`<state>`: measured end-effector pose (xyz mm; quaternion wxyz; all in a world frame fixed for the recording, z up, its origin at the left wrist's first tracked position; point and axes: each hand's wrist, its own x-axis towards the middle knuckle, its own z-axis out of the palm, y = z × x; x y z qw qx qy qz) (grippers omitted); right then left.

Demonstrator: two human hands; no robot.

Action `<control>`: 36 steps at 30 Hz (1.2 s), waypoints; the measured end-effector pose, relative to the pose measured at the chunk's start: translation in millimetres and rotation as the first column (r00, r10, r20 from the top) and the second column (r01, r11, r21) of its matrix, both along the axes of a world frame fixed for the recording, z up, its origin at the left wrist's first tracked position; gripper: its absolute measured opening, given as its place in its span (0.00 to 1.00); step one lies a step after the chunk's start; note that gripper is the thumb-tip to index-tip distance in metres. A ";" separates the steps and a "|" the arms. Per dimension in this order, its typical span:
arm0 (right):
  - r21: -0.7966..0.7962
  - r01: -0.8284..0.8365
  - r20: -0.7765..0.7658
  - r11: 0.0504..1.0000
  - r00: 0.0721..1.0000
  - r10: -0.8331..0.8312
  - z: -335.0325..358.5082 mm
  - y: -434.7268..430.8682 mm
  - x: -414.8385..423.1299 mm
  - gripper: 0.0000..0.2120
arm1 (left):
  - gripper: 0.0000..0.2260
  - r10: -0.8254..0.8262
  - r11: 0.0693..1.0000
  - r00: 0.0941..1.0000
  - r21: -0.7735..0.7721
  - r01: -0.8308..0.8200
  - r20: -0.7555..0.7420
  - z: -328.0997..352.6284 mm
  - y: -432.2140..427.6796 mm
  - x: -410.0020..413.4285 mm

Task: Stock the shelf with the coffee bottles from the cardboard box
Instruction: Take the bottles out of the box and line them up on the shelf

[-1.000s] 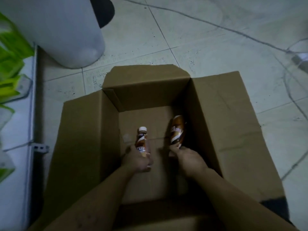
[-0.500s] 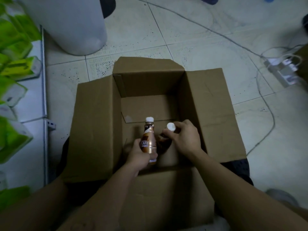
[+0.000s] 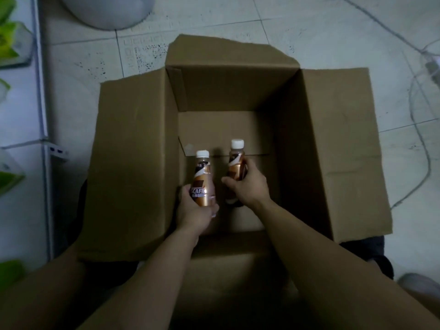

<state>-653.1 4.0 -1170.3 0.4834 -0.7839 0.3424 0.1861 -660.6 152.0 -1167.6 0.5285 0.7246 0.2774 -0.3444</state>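
Note:
An open cardboard box stands on the tiled floor below me, flaps spread wide. My left hand grips a brown coffee bottle with a white cap by its lower part, upright, over the box's left inner side. My right hand holds a second brown coffee bottle with a white cap around its middle, above the box floor. No other bottle shows inside the box. The white shelf runs along the left edge of the view.
Green packages sit on the shelf at left. A pale rounded container stands on the floor beyond the box. A power strip and cables lie on the tiles at right. A shoe shows at lower right.
Both hands have lifted their bottles from the box floor and stood them upright. The right bottle, lying down a second ago, is now raised with its cap up.

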 end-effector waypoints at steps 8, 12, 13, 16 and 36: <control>0.096 0.014 -0.047 0.995 0.999 -0.010 5.9 -1.7 0.8 0.40 | 0.38 0.068 0.997 0.997 -0.021 -0.068 0.027 7.2 -1.1 6.6; 0.205 0.091 0.006 0.974 0.996 -0.094 49.0 -15.8 7.9 0.27 | 0.38 -0.019 0.997 0.997 -0.076 0.025 0.078 41.9 -7.8 15.0; 0.217 0.088 0.029 0.972 0.995 -0.096 63.6 -20.4 8.0 0.27 | 0.37 -0.051 0.993 0.993 -0.098 0.062 0.107 55.2 -9.5 19.7; 0.207 0.036 0.128 0.978 0.990 -0.064 114.1 -33.9 5.6 0.28 | 0.37 -0.130 0.974 0.966 -0.156 0.167 0.224 105.9 -12.9 35.2; 0.095 -0.252 0.846 0.963 0.531 0.055 539.0 66.2 -116.4 0.28 | 0.35 -0.078 0.975 0.479 -0.032 0.218 0.874 519.6 90.9 -71.0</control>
